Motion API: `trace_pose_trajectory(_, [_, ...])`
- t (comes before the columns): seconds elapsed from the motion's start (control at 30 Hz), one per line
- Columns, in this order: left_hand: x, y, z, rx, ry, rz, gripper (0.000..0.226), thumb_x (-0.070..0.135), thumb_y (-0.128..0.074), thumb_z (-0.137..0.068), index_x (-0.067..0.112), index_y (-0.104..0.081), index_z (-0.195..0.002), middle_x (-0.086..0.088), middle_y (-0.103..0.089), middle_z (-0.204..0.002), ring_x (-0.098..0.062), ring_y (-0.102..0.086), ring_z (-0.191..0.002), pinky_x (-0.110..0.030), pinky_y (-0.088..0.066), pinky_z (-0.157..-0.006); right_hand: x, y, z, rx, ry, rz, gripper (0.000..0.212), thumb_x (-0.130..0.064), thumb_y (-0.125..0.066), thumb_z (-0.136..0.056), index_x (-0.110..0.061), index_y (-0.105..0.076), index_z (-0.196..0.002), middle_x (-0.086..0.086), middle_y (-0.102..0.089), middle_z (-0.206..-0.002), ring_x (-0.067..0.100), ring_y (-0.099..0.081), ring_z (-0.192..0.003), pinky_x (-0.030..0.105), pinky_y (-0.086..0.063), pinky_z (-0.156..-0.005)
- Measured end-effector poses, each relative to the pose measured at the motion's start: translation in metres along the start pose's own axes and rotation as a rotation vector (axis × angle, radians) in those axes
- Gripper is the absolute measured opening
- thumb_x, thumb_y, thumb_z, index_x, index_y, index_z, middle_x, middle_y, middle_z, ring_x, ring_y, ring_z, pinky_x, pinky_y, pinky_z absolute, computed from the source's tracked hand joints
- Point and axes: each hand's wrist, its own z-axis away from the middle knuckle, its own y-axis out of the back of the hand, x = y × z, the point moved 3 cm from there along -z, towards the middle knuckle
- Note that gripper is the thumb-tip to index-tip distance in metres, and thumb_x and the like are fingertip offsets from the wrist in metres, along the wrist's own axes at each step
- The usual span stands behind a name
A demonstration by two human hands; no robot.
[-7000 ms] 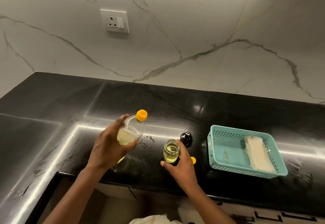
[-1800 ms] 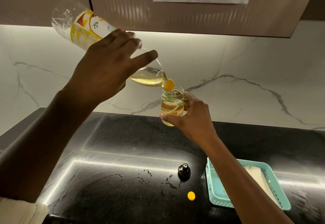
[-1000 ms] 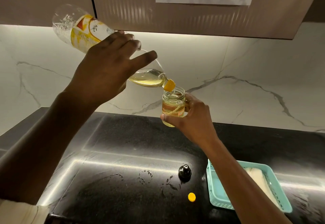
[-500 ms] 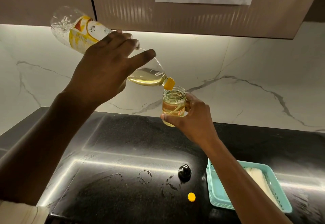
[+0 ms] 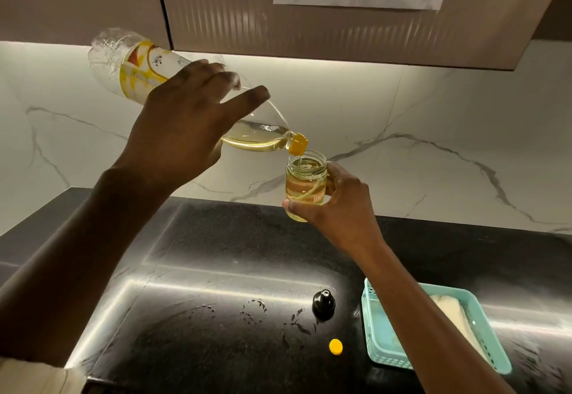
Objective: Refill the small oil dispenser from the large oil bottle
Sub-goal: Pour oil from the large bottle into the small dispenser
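Up and to the left of the teal basket (image 5: 374,325), the right hand (image 5: 343,208) holds the small glass oil dispenser (image 5: 305,183) upright, thumb and fingers curled round its body. It is open-topped and mostly full of pale oil. Farther up and left of the basket, the left hand (image 5: 182,127) grips the tipped large oil bottle (image 5: 145,68), fingers wrapped over its shoulder and index finger stretched toward the neck. The bottle's orange spout (image 5: 298,143) hangs at the dispenser's mouth, and a thin stream of oil falls in. Just left of the basket stands a black dispenser cap (image 5: 323,304). A small yellow cap (image 5: 335,346) lies left of the basket's near corner. A pale folded cloth (image 5: 455,313) lies inside the basket.
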Motion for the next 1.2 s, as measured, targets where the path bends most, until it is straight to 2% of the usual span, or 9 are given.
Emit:
trace_pose_trajectory(0.2, [0.001, -0.001, 0.004, 0.015, 0.050, 0.017, 0.088, 0.005, -0.092, -0.074, 0.017, -0.056, -0.153, -0.028, -0.065, -0.140, -0.052, -0.061, -0.131, -0.063, -0.055, -0.098, -0.003, 0.000, 0.000, 0.005, 0.002, -0.001, 0.065, -0.051, -0.094, -0.072, -0.026, -0.068, -0.126, -0.011, -0.075, -0.114, 0.005, -0.072, -0.096, 0.013, -0.054, -0.084])
trace_pose_trajectory(0.5, [0.005, -0.011, 0.013, 0.020, 0.124, 0.058, 0.086, 0.008, -0.090, -0.076, 0.024, -0.055, -0.153, -0.020, -0.068, -0.139, -0.044, -0.064, -0.128, -0.054, -0.059, -0.091, -0.005, -0.001, -0.001, 0.007, 0.010, -0.004, 0.064, -0.052, -0.093, -0.072, -0.027, -0.068, -0.126, -0.010, -0.077, -0.115, 0.004, -0.073, -0.095, 0.013, -0.055, -0.083])
trace_pose_trajectory(0.67, [0.007, -0.013, 0.019, 0.040, 0.168, 0.106, 0.087, 0.011, -0.091, -0.074, 0.026, -0.054, -0.151, -0.014, -0.072, -0.130, -0.040, -0.068, -0.120, -0.047, -0.060, -0.082, -0.004, -0.003, 0.001, 0.002, 0.012, -0.010, 0.065, -0.052, -0.093, -0.072, -0.026, -0.067, -0.126, -0.009, -0.077, -0.115, 0.006, -0.074, -0.096, 0.021, -0.061, -0.087])
trace_pose_trajectory(0.8, [0.010, -0.015, 0.026, 0.038, 0.231, 0.192, 0.090, 0.014, -0.090, -0.074, 0.030, -0.052, -0.153, -0.010, -0.074, -0.130, -0.036, -0.069, -0.121, -0.045, -0.059, -0.084, -0.001, -0.004, 0.002, -0.001, 0.016, -0.026, 0.066, -0.054, -0.091, -0.072, -0.026, -0.067, -0.126, -0.007, -0.077, -0.116, 0.007, -0.074, -0.097, 0.027, -0.063, -0.089])
trace_pose_trajectory(0.93, [0.015, -0.023, 0.040, 0.026, 0.313, 0.346, 0.094, 0.018, -0.092, -0.072, 0.036, -0.051, -0.154, -0.002, -0.075, -0.132, -0.031, -0.070, -0.117, -0.037, -0.050, -0.078, 0.000, -0.007, 0.008, -0.014, -0.005, -0.046, 0.065, -0.049, -0.094, -0.072, -0.024, -0.068, -0.125, -0.009, -0.077, -0.113, 0.004, -0.074, -0.096, 0.025, -0.063, -0.088])
trace_pose_trajectory(1.0, [0.018, -0.033, 0.051, -0.006, 0.371, 0.455, 0.097, 0.021, -0.094, -0.069, 0.039, -0.051, -0.153, 0.004, -0.075, -0.131, -0.024, -0.071, -0.104, -0.031, -0.046, -0.076, 0.002, -0.010, 0.015, -0.025, -0.024, -0.072, 0.065, -0.046, -0.096, -0.070, -0.024, -0.068, -0.125, -0.013, -0.076, -0.110, 0.000, -0.073, -0.095, 0.019, -0.061, -0.085])
trace_pose_trajectory(1.07, [0.023, -0.048, 0.067, -0.058, 0.431, 0.610, 0.098, 0.024, -0.098, -0.065, 0.039, -0.052, -0.151, 0.008, -0.075, -0.126, -0.019, -0.071, -0.095, -0.033, -0.051, -0.074, 0.007, -0.016, 0.026, -0.027, -0.053, -0.089, 0.062, -0.042, -0.098, -0.069, -0.024, -0.068, -0.121, -0.018, -0.074, -0.103, -0.004, -0.072, -0.093, 0.012, -0.058, -0.081])
trace_pose_trajectory(1.2, [0.035, -0.099, 0.117, -0.126, 0.614, 1.009, 0.099, 0.018, -0.102, -0.057, 0.031, -0.058, -0.145, 0.009, -0.076, -0.117, -0.017, -0.075, -0.105, -0.045, -0.062, -0.092, 0.025, -0.037, 0.055, -0.044, -0.109, -0.151, 0.058, -0.034, -0.099, -0.069, -0.025, -0.067, -0.117, -0.021, -0.073, -0.098, -0.005, -0.072, -0.091, 0.012, -0.057, -0.079])
